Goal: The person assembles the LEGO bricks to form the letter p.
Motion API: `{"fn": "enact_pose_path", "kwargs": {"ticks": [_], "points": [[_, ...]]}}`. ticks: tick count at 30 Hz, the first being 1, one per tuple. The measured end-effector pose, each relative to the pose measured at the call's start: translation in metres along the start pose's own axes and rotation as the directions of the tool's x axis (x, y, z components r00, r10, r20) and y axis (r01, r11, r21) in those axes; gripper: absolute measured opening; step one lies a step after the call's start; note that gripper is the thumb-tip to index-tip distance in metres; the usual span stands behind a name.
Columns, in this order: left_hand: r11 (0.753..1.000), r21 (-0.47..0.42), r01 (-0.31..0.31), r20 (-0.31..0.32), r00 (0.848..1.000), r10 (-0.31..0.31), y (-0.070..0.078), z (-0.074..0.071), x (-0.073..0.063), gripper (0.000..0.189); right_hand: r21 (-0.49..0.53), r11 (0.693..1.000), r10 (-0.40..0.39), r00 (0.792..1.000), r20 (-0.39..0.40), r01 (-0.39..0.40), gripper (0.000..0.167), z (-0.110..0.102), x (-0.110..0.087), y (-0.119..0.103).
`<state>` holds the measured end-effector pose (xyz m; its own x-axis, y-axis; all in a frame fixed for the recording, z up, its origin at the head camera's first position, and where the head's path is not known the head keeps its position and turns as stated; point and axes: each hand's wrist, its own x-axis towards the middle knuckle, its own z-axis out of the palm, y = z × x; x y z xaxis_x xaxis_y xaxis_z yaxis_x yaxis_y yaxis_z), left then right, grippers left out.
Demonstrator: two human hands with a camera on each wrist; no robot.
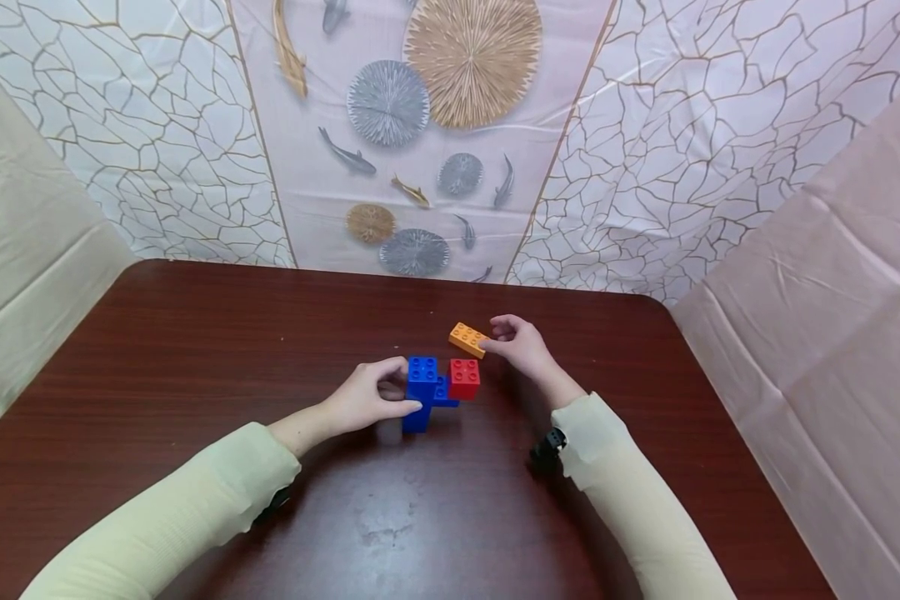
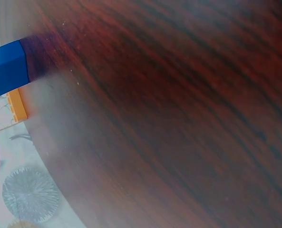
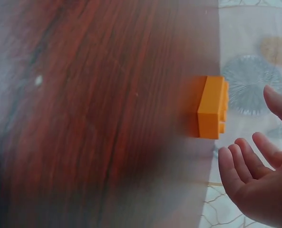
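Observation:
In the head view my left hand (image 1: 363, 396) grips a tall blue brick stack (image 1: 420, 392) between thumb and fingers. From its right side a lower blue brick (image 1: 442, 392) juts out, carrying a red brick (image 1: 464, 379) with four-stud top. An orange brick (image 1: 467, 340) lies studs-up on the table just behind. My right hand (image 1: 523, 348) is beside its right end, thumb near the brick's edge. The right wrist view shows the fingers of that hand (image 3: 262, 178) loosely bent and apart from the orange brick (image 3: 209, 111). Part of the blue stack (image 2: 7, 69) fills the left wrist view's left edge.
The dark brown wooden table (image 1: 195, 350) has rounded far corners. A patterned cloth (image 1: 450, 150) hangs behind it, with pale cloth walls (image 1: 832, 333) at both sides. A black wrist device (image 1: 547, 446) sits under the right sleeve.

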<state>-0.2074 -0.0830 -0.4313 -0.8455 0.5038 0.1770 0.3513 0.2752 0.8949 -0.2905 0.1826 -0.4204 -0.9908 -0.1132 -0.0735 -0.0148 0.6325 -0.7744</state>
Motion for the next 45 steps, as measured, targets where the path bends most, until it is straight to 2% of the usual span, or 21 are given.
{"fn": "enact_pose_path", "kwargs": {"ticks": [10, 21, 32, 36, 45], "points": [[1.0, 0.003, 0.012, 0.008, 1.0, -0.012, 0.002, -0.002, 0.0, 0.026, -0.078, 0.994, 0.07, 0.998, 0.0, -0.07, 0.057, 0.015, 0.014, -0.002], [1.0, -0.011, 0.007, 0.009, 1.0, -0.007, 0.0, -0.001, 0.001, 0.026, -0.108, 0.989, 0.111, 0.991, 0.068, -0.104, 0.061, 0.028, 0.019, -0.005], [1.0, -0.003, 0.007, 0.012, 1.0, -0.007, 0.0, -0.002, 0.001, 0.026, -0.157, 0.978, 0.148, 0.987, 0.055, -0.138, 0.047, 0.029, 0.024, -0.007], [1.0, -0.008, 0.01, 0.015, 1.0, -0.01, 0.002, -0.002, 0.0, 0.026, -0.131, 0.979, 0.164, 0.986, 0.04, -0.158, 0.044, 0.029, 0.024, -0.005], [1.0, -0.017, 0.007, 0.004, 1.0, -0.007, 0.003, -0.002, 0.0, 0.026, -0.032, 0.99, 0.138, 0.99, 0.004, -0.138, 0.041, 0.026, 0.021, -0.001]]}}
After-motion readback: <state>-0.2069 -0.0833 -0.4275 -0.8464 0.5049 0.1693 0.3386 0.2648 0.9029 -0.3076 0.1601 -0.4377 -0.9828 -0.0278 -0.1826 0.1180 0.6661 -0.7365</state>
